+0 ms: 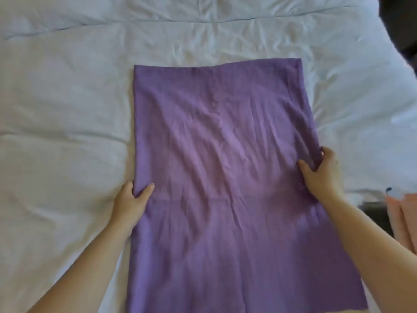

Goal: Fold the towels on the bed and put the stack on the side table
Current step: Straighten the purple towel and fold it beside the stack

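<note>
I saw the bed (67, 114), its white cover creased, in soft light; a dark area (401, 28) showed beyond its far-right corner.

Both bare forearms reach forward, and the left hand (129, 201) and the right hand (322, 175) each pinch a side edge of the purple towel (216, 143) between thumb and fingers.

Both hands, left hand (130, 199) and right hand (322, 175), pinch the purple towel's (221, 154) side edges (spread on the white bed (63, 109)).

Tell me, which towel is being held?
The large purple cloth towel on the white bed: left hand and right hand pinch its edges. The peach-pink towel lies untouched.
</note>
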### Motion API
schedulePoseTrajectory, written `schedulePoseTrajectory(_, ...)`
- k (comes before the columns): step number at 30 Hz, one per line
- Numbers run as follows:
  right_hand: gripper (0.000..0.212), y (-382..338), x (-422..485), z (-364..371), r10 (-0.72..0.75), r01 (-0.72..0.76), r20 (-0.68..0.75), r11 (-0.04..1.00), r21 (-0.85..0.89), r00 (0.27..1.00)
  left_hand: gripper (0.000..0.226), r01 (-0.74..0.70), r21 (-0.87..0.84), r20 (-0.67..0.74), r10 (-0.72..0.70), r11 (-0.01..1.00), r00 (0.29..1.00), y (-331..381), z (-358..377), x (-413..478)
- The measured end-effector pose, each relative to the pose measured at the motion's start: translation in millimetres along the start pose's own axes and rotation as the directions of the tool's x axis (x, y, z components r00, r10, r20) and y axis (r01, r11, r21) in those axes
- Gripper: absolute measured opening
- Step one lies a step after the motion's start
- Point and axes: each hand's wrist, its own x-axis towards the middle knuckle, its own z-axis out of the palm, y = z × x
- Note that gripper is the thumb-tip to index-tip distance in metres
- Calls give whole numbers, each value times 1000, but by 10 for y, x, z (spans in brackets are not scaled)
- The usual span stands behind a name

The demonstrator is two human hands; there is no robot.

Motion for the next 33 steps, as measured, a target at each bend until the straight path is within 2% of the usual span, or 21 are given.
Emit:
schedulePoseTrajectory(2, 63, 141, -346, -105, 10, -8, 50, 999, -31, 999, 12, 35, -39, 45, -34, 999, 998, -209, -55, -325)
schedulePoseTrajectory(5, 41, 345, -801, -223, 140, -143, 124, 990, 18, 982, 9, 57, -72, 84, -51, 996, 995, -455, -124, -645)
schedulePoseTrajectory(8, 31, 425, -1013, -366, 245, -271, 167, 951, 150, 955, 11, 97, -200, 102, -77, 975, 992, -468, -181, -661)
schedulePoseTrajectory(12, 26, 327, -777, -442, 263, -309, 177, 891, 332, 948, 20, 84, -334, 137, -40, 939, 990, -164, -151, -357)
schedulePoseTrajectory(16, 64, 232, -476, -355, 246, -339, 250, 814, 471, 937, 35, -32, -272, -10, 30, 962, 999, 12, -122, -292)
schedulePoseTrajectory(19, 78, 103, -410, -508, 149, -278, 273, 798, 534, 950, 46, -53, -339, 22, 65, 939, 998, 144, -279, -354)
schedulePoseTrajectory(22, 65, -65, -421, -840, -27, -163, 338, 837, 522, 941, 54, -122, -309, 125, 167, 943, 978, 327, -552, -398)
schedulePoseTrajectory(24, 55, -220, -458, -1117, -106, -76, 352, 882, 466, 930, 49, -203, -215, 125, 233, 955, 964, 483, -775, -437)
schedulePoseTrajectory(26, 50, -397, -499, -1409, -157, 16, 295, 903, 429, 942, 43, -254, -181, 94, 274, 950, 957, 662, -1041, -502)
schedulePoseTrajectory(33, 37, -1109, -693, -2489, -321, 290, 52, 905, 310, 946, 36, -426, -217, -74, 421, 878, 904, 1374, -2126, -810)
